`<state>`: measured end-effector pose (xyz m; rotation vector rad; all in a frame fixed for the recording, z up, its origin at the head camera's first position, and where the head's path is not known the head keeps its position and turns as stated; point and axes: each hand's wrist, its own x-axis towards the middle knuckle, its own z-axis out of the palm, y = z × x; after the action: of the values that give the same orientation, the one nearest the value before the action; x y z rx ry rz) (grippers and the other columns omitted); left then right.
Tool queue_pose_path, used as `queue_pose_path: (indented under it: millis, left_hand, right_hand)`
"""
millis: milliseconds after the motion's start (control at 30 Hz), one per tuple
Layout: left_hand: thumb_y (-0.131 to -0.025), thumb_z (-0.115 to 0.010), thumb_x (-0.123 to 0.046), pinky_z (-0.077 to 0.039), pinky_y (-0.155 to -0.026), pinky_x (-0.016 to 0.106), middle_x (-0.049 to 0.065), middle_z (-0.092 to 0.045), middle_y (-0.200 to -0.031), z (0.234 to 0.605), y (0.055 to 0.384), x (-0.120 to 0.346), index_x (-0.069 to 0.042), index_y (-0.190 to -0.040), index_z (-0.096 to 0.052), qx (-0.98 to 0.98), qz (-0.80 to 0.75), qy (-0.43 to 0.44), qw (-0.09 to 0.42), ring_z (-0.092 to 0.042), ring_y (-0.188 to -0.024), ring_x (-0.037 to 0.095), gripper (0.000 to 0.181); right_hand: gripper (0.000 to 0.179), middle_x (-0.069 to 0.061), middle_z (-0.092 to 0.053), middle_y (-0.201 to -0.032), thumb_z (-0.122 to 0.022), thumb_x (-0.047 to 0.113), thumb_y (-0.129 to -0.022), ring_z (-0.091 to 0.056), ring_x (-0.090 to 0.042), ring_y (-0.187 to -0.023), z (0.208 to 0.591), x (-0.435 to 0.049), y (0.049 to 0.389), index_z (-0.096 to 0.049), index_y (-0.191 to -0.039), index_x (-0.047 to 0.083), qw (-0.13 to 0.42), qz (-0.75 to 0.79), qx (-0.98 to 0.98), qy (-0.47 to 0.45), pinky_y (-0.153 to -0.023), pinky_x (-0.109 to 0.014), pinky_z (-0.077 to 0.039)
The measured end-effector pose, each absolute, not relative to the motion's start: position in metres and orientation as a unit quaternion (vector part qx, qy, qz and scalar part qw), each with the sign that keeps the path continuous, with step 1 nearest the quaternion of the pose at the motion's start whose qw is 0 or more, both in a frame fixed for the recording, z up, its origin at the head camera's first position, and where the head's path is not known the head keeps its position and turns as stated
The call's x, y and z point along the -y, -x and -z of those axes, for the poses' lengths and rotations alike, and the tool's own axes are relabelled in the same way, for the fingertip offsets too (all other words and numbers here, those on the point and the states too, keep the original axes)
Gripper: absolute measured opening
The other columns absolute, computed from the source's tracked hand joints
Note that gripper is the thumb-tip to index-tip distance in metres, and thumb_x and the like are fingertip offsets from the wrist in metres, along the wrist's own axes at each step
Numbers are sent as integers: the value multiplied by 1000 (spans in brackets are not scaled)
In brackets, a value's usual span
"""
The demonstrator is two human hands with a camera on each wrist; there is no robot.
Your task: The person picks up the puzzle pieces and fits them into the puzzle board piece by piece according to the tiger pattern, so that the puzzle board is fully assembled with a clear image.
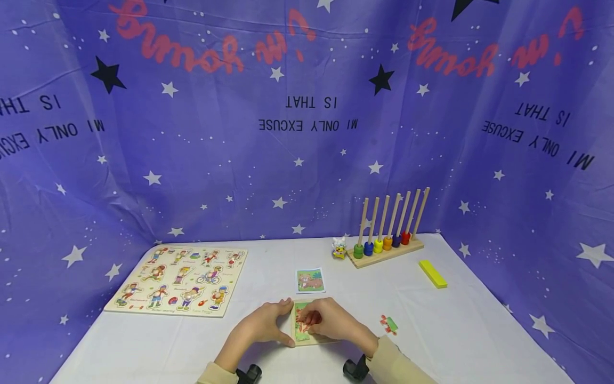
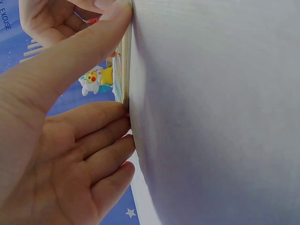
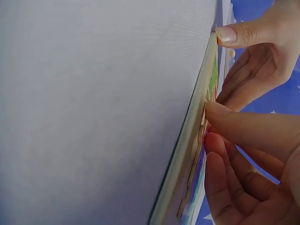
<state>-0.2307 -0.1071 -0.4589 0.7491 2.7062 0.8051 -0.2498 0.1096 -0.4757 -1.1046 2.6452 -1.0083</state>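
A small wooden jigsaw board [image 1: 303,344] with a green and orange-red animal picture lies on the white table. My left hand [image 1: 264,323] holds its left side, thumb at the near corner and fingers at the far one. Over the middle of the board, my right hand [image 1: 334,319] pinches a reddish puzzle piece with thumb and curled fingers; the hand hides most of that piece. In the right wrist view the right thumb [image 3: 220,110] touches the board's edge. A loose red and green puzzle piece [image 1: 389,324] lies to the right. Behind the board is a picture card [image 1: 310,281].
A large peg puzzle board [image 1: 177,280] with sports figures lies at the left. At the back right stand a wooden rack [image 1: 386,254] of upright rods with coloured beads and a small toy figure [image 1: 339,248]. A yellow block [image 1: 433,274] lies near the right edge.
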Motion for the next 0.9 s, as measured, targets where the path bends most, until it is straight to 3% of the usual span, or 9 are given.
queue_pose_path:
  millis: [333, 900]
  left_hand:
    - [-65, -87, -36, -32, -109, 54, 18, -45, -144, 460, 231, 107, 4, -137, -49, -921, -270, -260, 105, -41, -132, 40, 91]
    - [-64, -87, -37, -32, -109, 54, 18, -44, -145, 461, 232, 108, 3, -137, -49, -922, -269, -256, 107, -41, -132, 40, 91]
  right_hand:
    - [13, 11, -63, -76, -79, 4, -78, -52, 3, -65, 476, -110, 251, -73, -87, 10, 61, 346, -865, 358, -60, -14, -49]
    - [13, 8, -65, -76, -78, 2, -78, -54, 3, -65, 472, -110, 253, -72, -88, 9, 74, 350, -860, 365, -60, -14, -50]
